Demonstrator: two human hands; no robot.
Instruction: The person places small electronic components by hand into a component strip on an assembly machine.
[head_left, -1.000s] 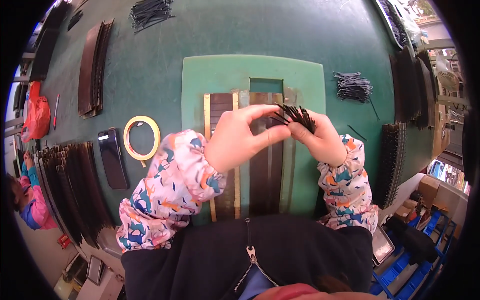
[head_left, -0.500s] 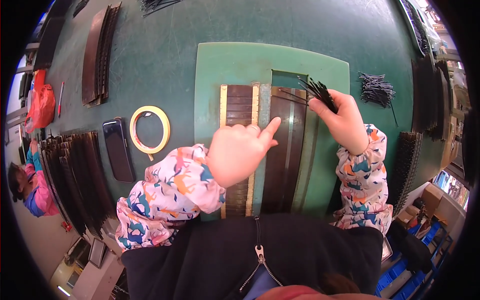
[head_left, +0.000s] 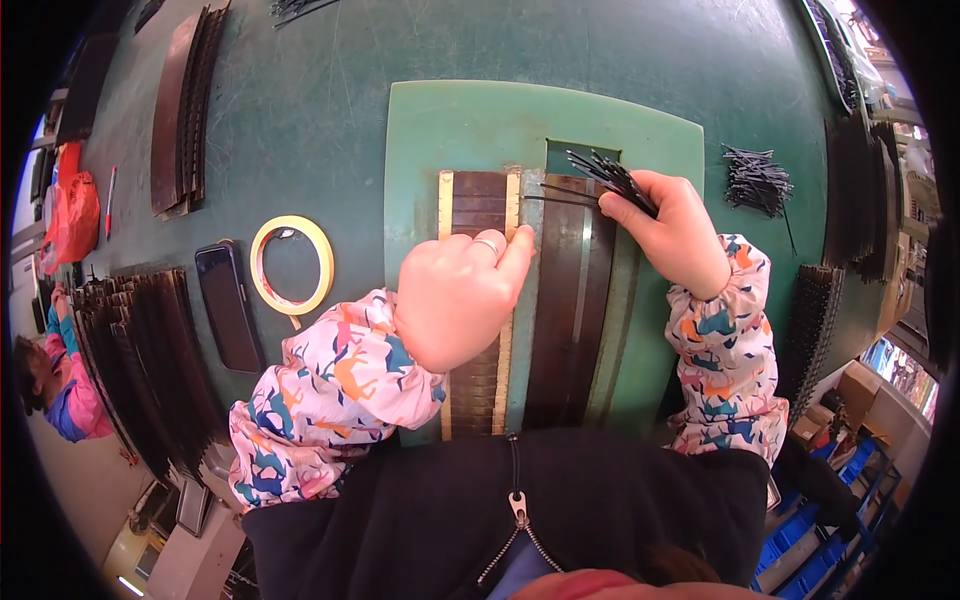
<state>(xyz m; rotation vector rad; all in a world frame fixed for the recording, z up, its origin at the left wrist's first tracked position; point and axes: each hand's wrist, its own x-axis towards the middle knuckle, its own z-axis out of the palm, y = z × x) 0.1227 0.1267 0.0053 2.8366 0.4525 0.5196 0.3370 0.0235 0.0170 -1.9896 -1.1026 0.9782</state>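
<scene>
My right hand (head_left: pixel 675 235) is closed around a bundle of thin black wire leads (head_left: pixel 628 186), held above the green board (head_left: pixel 430 120). Two leads stick out of the bundle to the left, toward a dark slotted strip (head_left: pixel 480 205) with pale toothed rails. Over that strip is my left hand (head_left: pixel 455 300), its fingers curled and its index fingertip bent down at the right rail (head_left: pixel 513 190). The thumb is hidden, so anything pinched there cannot be made out. A smooth dark brown strip (head_left: pixel 570 300) lies on the board between my hands.
To the left are a roll of yellow tape (head_left: pixel 325 255), a black phone (head_left: pixel 228 305), stacked dark strips (head_left: pixel 150 350) and a red plastic bag (head_left: pixel 80 220). A pile of black leads (head_left: pixel 757 182) sits right of the board. Another person (head_left: pixel 65 385) is at the far left.
My left hand has drawn left and down from the smooth strip to the slotted strip's right rail, its index finger now bent. My right hand with the bundle has shifted slightly left.
</scene>
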